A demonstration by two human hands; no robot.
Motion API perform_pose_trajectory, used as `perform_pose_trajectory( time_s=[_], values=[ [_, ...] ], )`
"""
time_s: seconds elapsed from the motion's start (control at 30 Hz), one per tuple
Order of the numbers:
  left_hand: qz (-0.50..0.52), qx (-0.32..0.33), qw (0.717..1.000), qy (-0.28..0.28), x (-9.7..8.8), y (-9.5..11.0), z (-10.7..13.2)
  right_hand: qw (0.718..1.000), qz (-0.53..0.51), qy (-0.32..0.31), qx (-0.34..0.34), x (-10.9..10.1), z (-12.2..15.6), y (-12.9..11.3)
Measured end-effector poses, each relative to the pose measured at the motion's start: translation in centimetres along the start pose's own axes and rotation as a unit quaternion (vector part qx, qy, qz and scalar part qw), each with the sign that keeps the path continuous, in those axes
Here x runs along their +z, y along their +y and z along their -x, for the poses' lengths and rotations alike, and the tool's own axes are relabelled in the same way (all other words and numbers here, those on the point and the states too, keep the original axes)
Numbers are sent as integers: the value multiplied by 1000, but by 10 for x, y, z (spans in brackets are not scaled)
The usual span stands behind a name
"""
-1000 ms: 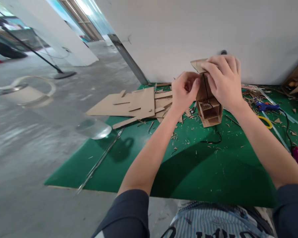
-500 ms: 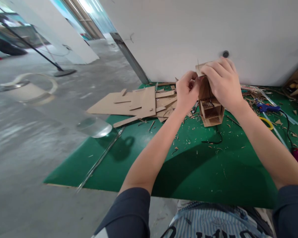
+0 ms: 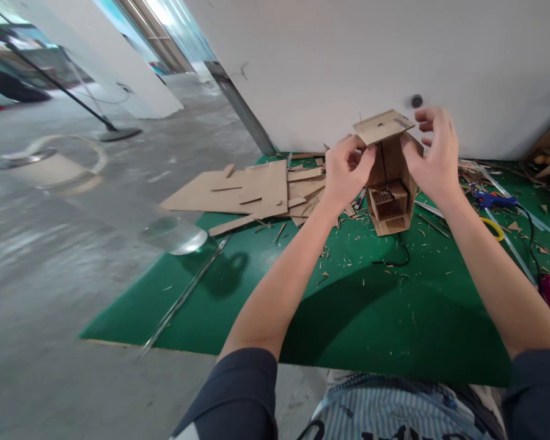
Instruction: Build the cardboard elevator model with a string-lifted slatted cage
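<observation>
Head view of 2 bare hands at an upright cardboard box (image 3: pixel 395 164), which stands on a green tabletop (image 3: pixel 376 330) near a white wall (image 3: pixel 330 67). The box is open toward the viewer, and its lower part contains small cardboard compartments. A cardboard panel (image 3: pixel 387 126), tilted, lies across the top; it bears a small hole near its middle and dark lettering at its right end. A thin wire (image 3: pixel 360 118) rises at the panel's left end, and a dark cord (image 3: pixel 384 164) runs down inside the box from the panel. A black cable (image 3: pixel 408 249) lies on the tabletop in front of the box.

The left hand (image 3: pixel 349 170) is at the box's upper left edge, just below the panel, with thumb and forefinger curled toward each other; whether they clamp the edge cannot be told. The right hand (image 3: pixel 439 160) is spread, its thumb at the box's upper right side and its fingers raised apart, well clear of the thumb.

Left of the box lie flat cardboard pieces (image 3: pixel 252 190) and, nearer the tabletop's left edge, a clear strip (image 3: pixel 186 297). To the right are a blue glue gun (image 3: pixel 495 199) and a yellow ring (image 3: pixel 499 230). Small cardboard scraps are scattered around the box.
</observation>
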State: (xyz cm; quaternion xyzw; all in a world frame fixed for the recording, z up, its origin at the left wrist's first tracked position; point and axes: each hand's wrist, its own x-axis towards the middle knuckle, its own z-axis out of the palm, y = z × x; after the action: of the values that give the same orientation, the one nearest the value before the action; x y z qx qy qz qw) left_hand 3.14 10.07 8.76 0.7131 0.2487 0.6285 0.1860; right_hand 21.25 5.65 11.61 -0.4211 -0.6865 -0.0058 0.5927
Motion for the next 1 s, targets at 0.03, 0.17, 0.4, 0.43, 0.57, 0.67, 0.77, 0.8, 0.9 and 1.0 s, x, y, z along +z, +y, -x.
perform_pose_trajectory(
  time_s=[0.03,0.17,0.4,0.43,0.57,0.67,0.77,0.8,0.9,1.0],
  values=[
    [-5,7,1000,-5,-2,-1,0,1000,-1,3,5,3,1,6],
    [-31,29,999,-32,-6,-3,1,1000,5,10,8,14,0,21],
    [-31,60,997,-48,-10,-9,5,1000,-4,-4,21,19,-6,18],
    [-15,55,998,-23,-12,-12,4,1000,-13,-7,24,18,-6,19],
    [137,-25,982,127,-18,-15,-18,998,-48,-8,41,19,0,22],
    [305,-112,946,23,-16,-7,-49,997,-67,-5,49,21,4,24],
    [354,-180,906,-148,-5,3,-77,996,-74,2,52,24,5,26],
    [360,-196,893,-186,0,5,-84,996,-74,4,52,24,5,26],
    [336,-222,876,-267,14,6,-94,996,-77,10,48,25,5,28],
    [300,-225,879,-294,20,1,-96,996,-78,21,38,26,3,30]
  ],
)
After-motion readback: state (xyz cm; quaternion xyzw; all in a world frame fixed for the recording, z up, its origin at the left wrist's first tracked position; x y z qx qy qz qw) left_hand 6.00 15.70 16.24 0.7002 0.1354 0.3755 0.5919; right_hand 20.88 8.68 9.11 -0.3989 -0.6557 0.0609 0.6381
